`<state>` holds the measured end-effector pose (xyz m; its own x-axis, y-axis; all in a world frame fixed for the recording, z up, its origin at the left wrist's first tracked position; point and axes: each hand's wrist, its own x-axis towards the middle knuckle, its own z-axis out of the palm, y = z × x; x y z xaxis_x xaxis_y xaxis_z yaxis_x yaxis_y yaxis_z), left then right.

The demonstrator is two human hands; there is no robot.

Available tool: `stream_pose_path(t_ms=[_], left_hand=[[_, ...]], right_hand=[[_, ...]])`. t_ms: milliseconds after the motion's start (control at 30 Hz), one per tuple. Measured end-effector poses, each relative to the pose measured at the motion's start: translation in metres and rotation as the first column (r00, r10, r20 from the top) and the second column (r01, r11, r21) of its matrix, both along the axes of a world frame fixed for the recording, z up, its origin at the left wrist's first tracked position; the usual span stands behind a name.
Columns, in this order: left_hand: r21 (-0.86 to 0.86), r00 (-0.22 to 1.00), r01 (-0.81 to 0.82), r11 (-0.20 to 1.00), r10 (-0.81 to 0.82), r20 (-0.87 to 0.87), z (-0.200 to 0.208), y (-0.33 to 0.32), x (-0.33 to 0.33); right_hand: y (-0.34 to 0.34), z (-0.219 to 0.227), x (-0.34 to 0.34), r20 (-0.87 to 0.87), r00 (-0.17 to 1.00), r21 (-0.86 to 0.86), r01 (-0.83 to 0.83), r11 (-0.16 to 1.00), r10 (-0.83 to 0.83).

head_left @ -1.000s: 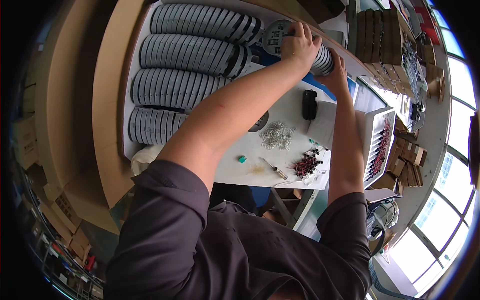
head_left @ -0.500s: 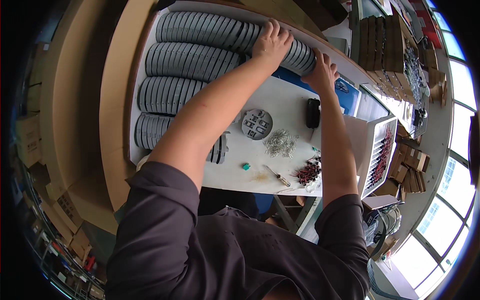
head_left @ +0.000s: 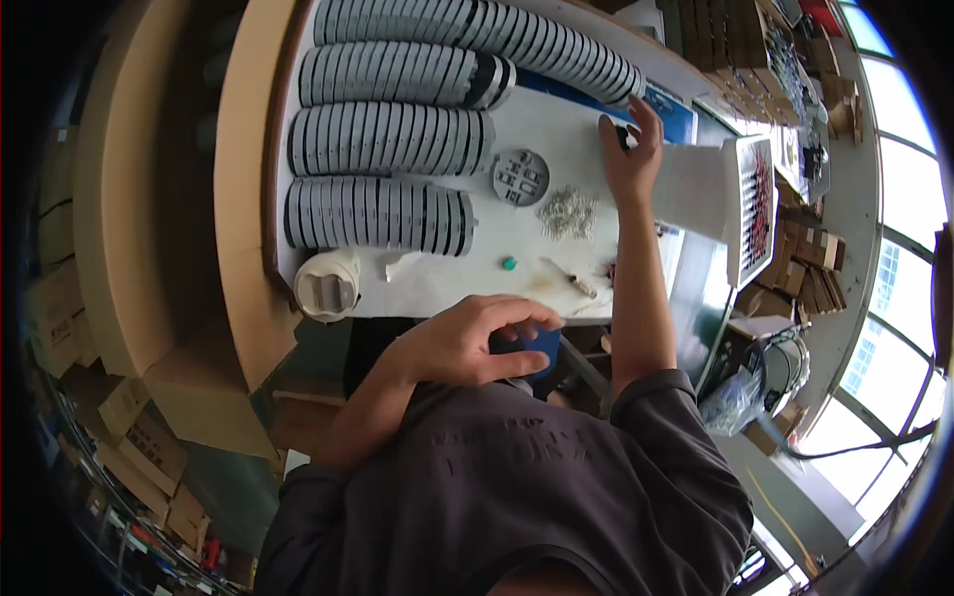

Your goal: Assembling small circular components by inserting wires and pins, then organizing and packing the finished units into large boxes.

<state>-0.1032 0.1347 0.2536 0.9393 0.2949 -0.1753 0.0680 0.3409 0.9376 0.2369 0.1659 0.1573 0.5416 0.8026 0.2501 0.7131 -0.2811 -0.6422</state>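
Observation:
My left hand (head_left: 482, 338) hovers before the table's front edge, close to my shirt, with bent fingers apart and nothing in it. Over the right side of the table my right hand (head_left: 633, 164) has thumb and fingers spread around a small black object (head_left: 625, 137). Whether it touches that object I cannot tell; most of it is hidden. Just beyond those fingertips ends the back row of grey discs (head_left: 556, 42), standing on edge. A single grey disc (head_left: 521, 178) with cut-outs lies flat mid-table, beside a pile of small clear or metallic pieces (head_left: 567, 213).
More disc rows (head_left: 388, 139) fill the left of the white table (head_left: 447, 283). A screwdriver (head_left: 581, 286), a green piece (head_left: 510, 263) and a white roll-shaped container (head_left: 328, 285) lie near the front. At right stands a white tray (head_left: 737, 214) of red-and-black parts; cardboard (head_left: 243, 199) borders the left.
Both hands have left the back disc row. My left hand has drawn back toward my body, and my right hand has come nearer, over the black object. The view has shifted too.

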Motion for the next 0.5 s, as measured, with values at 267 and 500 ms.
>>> stream_pose_path(t_ms=[267,500], left_hand=[[0.242,0.731,0.356,0.903,-0.107,-0.674,-0.217,-0.159,-0.169],[0.712,0.72,0.149,0.687,0.418,-0.554,-0.47,-0.179,-0.12]], right_hand=[[-0.163,0.076,-0.191,-0.299,0.835,-0.144,-0.518,0.843,0.462],[-0.131,0.127,-0.278,0.04,0.676,0.289,-0.712,0.639,0.735]])
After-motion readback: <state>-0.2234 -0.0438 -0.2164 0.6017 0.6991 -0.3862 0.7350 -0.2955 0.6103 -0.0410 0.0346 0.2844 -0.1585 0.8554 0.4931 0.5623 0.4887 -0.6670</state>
